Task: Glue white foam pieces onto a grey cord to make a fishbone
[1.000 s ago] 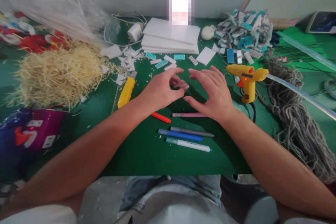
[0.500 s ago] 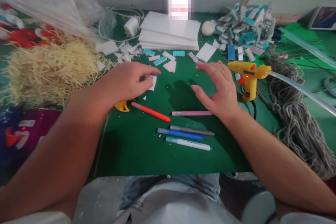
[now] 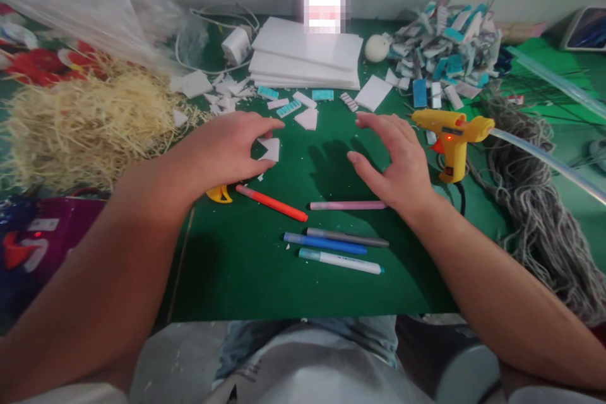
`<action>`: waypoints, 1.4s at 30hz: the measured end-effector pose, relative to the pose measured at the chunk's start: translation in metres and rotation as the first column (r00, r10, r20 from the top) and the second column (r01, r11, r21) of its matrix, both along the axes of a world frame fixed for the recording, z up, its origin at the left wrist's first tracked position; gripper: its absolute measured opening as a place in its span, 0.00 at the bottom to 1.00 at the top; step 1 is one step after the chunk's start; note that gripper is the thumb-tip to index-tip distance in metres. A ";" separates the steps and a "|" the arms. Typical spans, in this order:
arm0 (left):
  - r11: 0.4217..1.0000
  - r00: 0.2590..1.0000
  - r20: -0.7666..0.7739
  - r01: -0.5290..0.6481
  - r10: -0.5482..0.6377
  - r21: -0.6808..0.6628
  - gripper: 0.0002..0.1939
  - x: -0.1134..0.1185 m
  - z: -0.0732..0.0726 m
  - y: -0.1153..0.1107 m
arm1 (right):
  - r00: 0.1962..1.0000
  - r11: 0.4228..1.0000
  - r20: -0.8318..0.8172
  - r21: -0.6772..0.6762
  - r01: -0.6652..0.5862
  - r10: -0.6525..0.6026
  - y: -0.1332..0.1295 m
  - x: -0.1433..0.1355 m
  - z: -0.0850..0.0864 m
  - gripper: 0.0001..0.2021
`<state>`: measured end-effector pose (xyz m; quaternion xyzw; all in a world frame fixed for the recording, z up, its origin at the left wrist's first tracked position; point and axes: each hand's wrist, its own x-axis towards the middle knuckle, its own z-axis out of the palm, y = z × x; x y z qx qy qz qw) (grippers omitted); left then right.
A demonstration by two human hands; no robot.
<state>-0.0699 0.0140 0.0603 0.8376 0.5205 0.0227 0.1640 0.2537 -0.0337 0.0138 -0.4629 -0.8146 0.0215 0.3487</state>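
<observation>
My left hand [image 3: 241, 145] hovers over the green tabletop with thumb and fingers apart, holding nothing. Just beyond its thumb lies a small white foam piece [image 3: 271, 149], partly hidden by the hand. My right hand [image 3: 395, 158] is also open, fingers curved and thumb spread, over the table left of a yellow glue gun [image 3: 453, 139] with a lit red light. Below the hands lie a red marker [image 3: 272, 203], a pink marker [image 3: 345, 205], a grey marker [image 3: 348, 238], a blue marker [image 3: 326, 243] and a white marker with teal ends [image 3: 343, 261].
White foam sheets [image 3: 303, 66] are stacked at the back, with striped and plain scraps [image 3: 288, 108] before them. Straw [image 3: 89, 126] is heaped at left. A pile of painted pieces [image 3: 445, 44] and grey yarn [image 3: 525, 202] occupy the right. A yellow tool [image 3: 219, 194] sits under my left wrist.
My left thumb has moved down, away from the fingers, so the hand is wider open and more of the white foam piece shows. My right hand has hardly moved.
</observation>
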 end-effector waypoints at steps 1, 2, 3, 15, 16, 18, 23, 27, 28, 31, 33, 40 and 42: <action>1.000 1.000 0.010 0.016 -0.016 -0.006 0.34 0.001 -0.002 0.000 | 1.000 1.000 -0.004 0.006 -0.001 0.001 0.000 -0.001 0.000 0.23; 0.999 0.999 0.030 0.038 -0.038 -0.013 0.34 0.003 -0.004 0.000 | 1.000 1.000 -0.010 0.013 -0.006 0.006 0.000 -0.001 0.000 0.23; 0.998 0.996 0.058 0.064 -0.063 -0.018 0.34 0.005 -0.006 -0.001 | 1.000 1.000 -0.016 0.023 -0.014 0.015 0.000 -0.002 0.000 0.23; 0.980 0.993 0.107 -0.074 0.055 0.183 0.23 0.069 -0.021 0.038 | 0.999 0.999 -0.034 -0.016 0.041 -0.042 0.003 0.004 -0.005 0.24; 0.981 0.994 0.094 -0.070 0.054 0.183 0.22 0.071 -0.021 0.039 | 0.999 0.999 -0.040 -0.012 0.036 -0.037 0.003 0.005 -0.005 0.24; 0.986 0.997 0.078 -0.031 0.019 0.164 0.24 0.073 -0.021 0.037 | 0.998 1.000 -0.055 -0.002 0.023 -0.023 0.003 0.006 -0.005 0.23; 0.982 0.970 0.158 0.177 -0.185 0.060 0.34 0.064 -0.016 0.021 | 0.998 0.999 -0.060 -0.049 0.024 -0.027 0.001 0.006 -0.005 0.24; 0.984 0.976 0.142 0.156 -0.168 0.090 0.33 0.049 0.000 0.002 | 0.997 0.997 -0.062 -0.061 0.039 -0.043 0.001 0.006 -0.005 0.24; 0.988 0.986 0.087 0.138 -0.144 0.069 0.31 0.045 0.006 -0.005 | 0.997 0.997 -0.066 -0.061 0.039 -0.043 0.001 0.007 -0.005 0.24; 0.989 0.975 -0.187 0.100 -0.120 -0.109 0.21 0.037 0.024 -0.031 | 0.995 0.999 -0.093 -0.049 0.019 -0.024 0.001 0.008 -0.005 0.23; 0.982 0.932 -0.345 0.048 -0.111 -0.184 0.13 0.036 0.034 -0.048 | 0.994 0.999 -0.113 -0.037 0.002 -0.006 0.001 0.008 -0.005 0.23; 0.975 0.845 -0.506 0.071 -0.172 -0.213 0.11 0.046 0.041 -0.063 | 0.990 0.998 -0.138 -0.066 -0.010 0.000 0.001 0.006 -0.004 0.22; 0.975 0.887 -0.447 0.017 -0.117 -0.222 0.12 0.043 0.040 -0.061 | 0.988 0.998 -0.154 -0.054 -0.014 0.006 0.001 0.005 -0.004 0.20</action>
